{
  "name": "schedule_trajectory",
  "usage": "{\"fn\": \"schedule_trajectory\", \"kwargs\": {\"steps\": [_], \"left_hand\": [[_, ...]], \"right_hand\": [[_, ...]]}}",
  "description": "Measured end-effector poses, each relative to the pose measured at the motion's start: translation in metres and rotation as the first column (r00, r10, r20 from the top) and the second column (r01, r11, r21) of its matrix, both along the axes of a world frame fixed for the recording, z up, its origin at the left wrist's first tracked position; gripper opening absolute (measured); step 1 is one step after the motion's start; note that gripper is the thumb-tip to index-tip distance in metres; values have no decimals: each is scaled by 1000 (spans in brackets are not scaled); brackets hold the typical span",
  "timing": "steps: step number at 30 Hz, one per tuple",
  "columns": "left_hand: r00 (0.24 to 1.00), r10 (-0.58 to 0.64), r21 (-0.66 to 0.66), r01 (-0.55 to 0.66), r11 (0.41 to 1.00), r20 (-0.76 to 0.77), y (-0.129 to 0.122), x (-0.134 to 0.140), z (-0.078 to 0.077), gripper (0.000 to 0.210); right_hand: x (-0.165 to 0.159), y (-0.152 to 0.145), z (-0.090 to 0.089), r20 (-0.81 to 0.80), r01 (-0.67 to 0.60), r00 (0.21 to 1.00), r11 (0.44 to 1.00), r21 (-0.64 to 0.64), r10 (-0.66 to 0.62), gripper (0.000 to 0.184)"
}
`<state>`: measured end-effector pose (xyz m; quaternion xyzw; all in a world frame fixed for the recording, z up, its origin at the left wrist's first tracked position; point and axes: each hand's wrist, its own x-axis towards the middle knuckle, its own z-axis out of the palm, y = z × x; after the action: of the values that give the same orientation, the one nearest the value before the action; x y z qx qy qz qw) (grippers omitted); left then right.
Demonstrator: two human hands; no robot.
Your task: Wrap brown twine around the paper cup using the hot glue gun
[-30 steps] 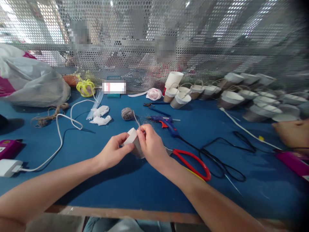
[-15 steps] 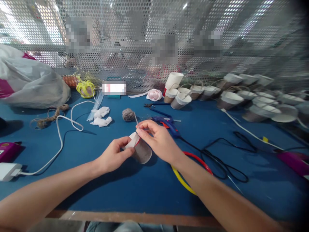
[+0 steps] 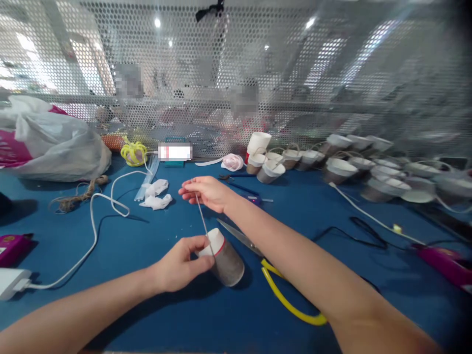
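My left hand point(image 3: 184, 263) grips a tilted paper cup point(image 3: 228, 263) near its white rim. Grey material covers the cup's side, with a red line close to the rim. A strand of grey yarn point(image 3: 203, 219) runs from under my left thumb up to my right hand point(image 3: 206, 192). The curled fingers of my right hand hold the yarn; whether the ball is in them is hidden. Under my right forearm lie scissors point(image 3: 291, 307) with yellow handles, blades pointing at the cup. A blue glue gun point(image 3: 254, 199) is mostly covered by that arm.
Handled cups point(image 3: 341, 169) stand in rows at back right. Pliers point(image 3: 241, 175) and a pink ribbon roll point(image 3: 232, 162) lie behind my right hand. White scraps point(image 3: 157, 194), a white cable point(image 3: 94, 221) and a plastic bag point(image 3: 59, 142) are leftward. A perforated screen point(image 3: 206, 64) closes the back.
My right hand has moved up and left, away from the cup, with the yarn strand now stretched between. The yarn ball has gone from sight. The view has tilted up, and the scissors' blades now show.
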<state>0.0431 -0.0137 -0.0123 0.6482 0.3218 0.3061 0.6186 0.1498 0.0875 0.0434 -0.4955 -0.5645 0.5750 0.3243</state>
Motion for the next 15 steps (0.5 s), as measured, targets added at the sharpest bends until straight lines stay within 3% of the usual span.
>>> {"fn": "schedule_trajectory", "kwargs": {"steps": [4, 9, 15], "left_hand": [[1000, -7, 0, 7, 1000, -3, 0, 1, 1, 18], [1000, 2, 24, -1, 1000, -18, 0, 2, 3, 20], [1000, 23, 6, -23, 1000, 11, 1, 2, 4, 22]], "right_hand": [[1, 33, 3, 78, 137, 986, 980, 145, -149, 5], [-1, 58, 10, 138, 173, 967, 947, 270, -216, 28], [8, 60, 6, 296, 135, 922, 923, 361, -251, 15]]}}
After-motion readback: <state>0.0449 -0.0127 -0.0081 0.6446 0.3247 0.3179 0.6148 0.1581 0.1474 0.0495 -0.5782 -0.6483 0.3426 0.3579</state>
